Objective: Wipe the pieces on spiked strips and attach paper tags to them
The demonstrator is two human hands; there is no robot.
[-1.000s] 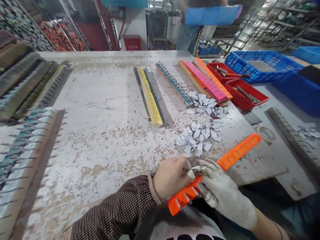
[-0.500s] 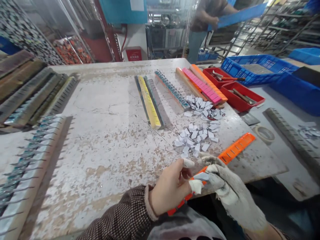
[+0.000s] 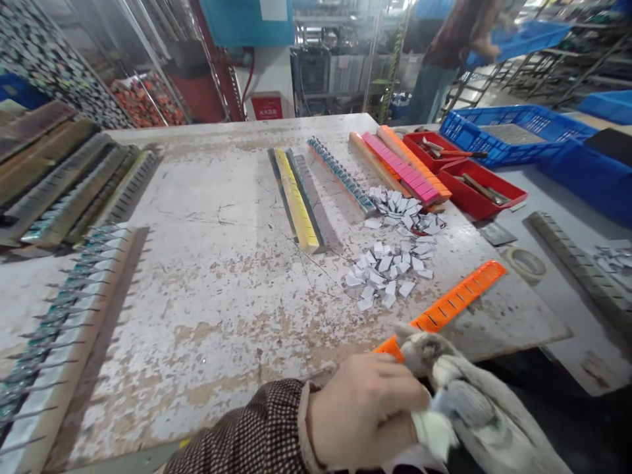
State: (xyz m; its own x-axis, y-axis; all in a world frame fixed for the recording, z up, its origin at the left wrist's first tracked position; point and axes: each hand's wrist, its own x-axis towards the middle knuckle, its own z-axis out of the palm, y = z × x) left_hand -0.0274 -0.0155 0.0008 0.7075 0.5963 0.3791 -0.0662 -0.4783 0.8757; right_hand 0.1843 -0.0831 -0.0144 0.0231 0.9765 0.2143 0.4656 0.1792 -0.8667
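Observation:
My left hand (image 3: 368, 411), with white wraps on its fingertips, is closed at the table's front edge, beside my right hand. My right hand (image 3: 474, 395) wears a whitish glove; its fingers are bent over the orange slotted strip (image 3: 459, 296), and a small pale piece shows faintly between the two hands. What either set of fingertips pinches is blurred. The strip slants up to the right across the table corner, its lower part hidden by my hands. Loose white tags (image 3: 380, 270) lie in piles just beyond it.
Yellow strip (image 3: 299, 201), teal-studded strip (image 3: 340, 174) and pink strip (image 3: 402, 168) lie farther back. Spiked bar (image 3: 83, 329) and stacked bars (image 3: 54, 171) are at left. Red bins (image 3: 481, 191), blue crate (image 3: 513, 135) and tape roll (image 3: 526, 263) stand right. A person is behind.
My left hand has turned palm down and moved lower, over the strip's near end. My right hand has shifted down and right. The person behind has moved right with the blue crate.

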